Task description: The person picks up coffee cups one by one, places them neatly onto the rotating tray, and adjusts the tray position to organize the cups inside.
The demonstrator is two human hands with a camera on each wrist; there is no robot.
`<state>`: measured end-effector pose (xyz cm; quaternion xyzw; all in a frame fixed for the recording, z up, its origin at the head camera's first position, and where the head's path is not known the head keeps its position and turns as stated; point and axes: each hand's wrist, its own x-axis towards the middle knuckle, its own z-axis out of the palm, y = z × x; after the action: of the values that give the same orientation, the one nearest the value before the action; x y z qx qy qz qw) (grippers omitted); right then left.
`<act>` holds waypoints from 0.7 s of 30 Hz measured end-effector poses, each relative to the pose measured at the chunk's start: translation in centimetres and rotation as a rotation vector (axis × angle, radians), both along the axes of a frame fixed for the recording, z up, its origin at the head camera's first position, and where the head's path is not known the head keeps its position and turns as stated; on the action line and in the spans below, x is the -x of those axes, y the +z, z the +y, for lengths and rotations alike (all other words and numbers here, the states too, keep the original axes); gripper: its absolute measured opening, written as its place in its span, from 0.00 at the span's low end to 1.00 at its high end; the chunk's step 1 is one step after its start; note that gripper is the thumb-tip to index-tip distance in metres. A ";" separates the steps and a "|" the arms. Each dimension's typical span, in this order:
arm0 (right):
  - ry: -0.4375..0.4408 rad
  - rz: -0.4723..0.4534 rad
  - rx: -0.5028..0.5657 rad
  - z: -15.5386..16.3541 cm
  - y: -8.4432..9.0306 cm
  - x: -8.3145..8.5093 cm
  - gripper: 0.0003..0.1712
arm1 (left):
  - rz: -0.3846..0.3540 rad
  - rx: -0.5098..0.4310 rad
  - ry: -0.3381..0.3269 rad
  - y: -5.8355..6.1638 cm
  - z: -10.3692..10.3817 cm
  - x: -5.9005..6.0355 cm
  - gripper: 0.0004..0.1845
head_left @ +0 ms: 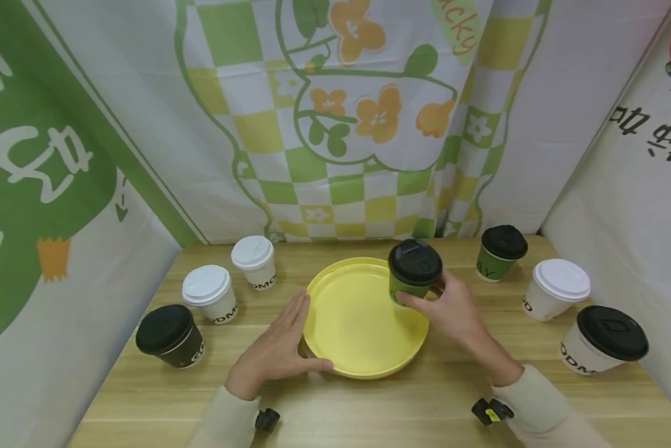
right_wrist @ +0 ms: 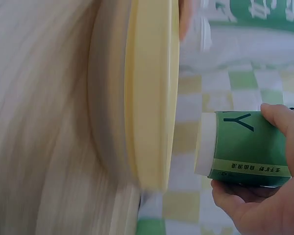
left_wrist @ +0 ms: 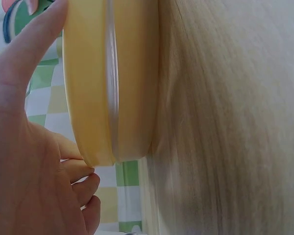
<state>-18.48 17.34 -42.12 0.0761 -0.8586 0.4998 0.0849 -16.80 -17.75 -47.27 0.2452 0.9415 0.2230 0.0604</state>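
A round yellow tray point(head_left: 363, 330) with a raised rim stands on the wooden table; from the side, a groove divides its upper part point(left_wrist: 88, 83) from a lower base point(left_wrist: 134, 83). My left hand point(head_left: 276, 348) lies along its left edge, thumb and fingers spread, fingertips at the rim. In my right hand point(head_left: 455, 308) is a green paper cup point(head_left: 399, 287) with a black lid, gripped between thumb and fingers. The cup point(right_wrist: 245, 147) hangs upright over the tray's right back part, with a gap beneath its bottom in the right wrist view.
To the left stand two white-lidded cups point(head_left: 253, 261) point(head_left: 209, 294) and a black cup point(head_left: 170, 336). On the right are another green cup point(head_left: 500, 252), a white-lidded cup point(head_left: 556, 289) and a black-lidded white cup point(head_left: 603, 339). Printed curtains point(head_left: 363, 199) enclose the table point(head_left: 369, 410).
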 end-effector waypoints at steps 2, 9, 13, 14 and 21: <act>0.032 0.002 0.008 -1.4 -0.1 -0.3 0.39 | 0.008 0.006 0.000 0.0 0.0 0.0 0.74; 0.172 -0.010 0.049 -5.6 -1.1 -1.0 0.37 | 0.028 0.022 0.007 -0.1 -0.1 0.0 0.74; 0.193 -0.043 0.065 -7.5 -1.6 -1.3 0.36 | 0.025 0.019 0.010 0.0 -0.1 0.0 0.74; 0.198 -0.050 0.062 -7.9 -1.8 -1.4 0.36 | 0.024 0.017 0.010 0.0 -0.1 0.0 0.74; 0.260 -0.049 0.056 -10.2 -2.8 -1.9 0.40 | 0.047 -0.004 0.003 -0.2 -0.1 0.0 0.74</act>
<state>-16.57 7.18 -44.87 0.1721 -0.8290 0.5320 0.0006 -16.77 -17.90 -47.43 0.2490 0.9426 0.2192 0.0372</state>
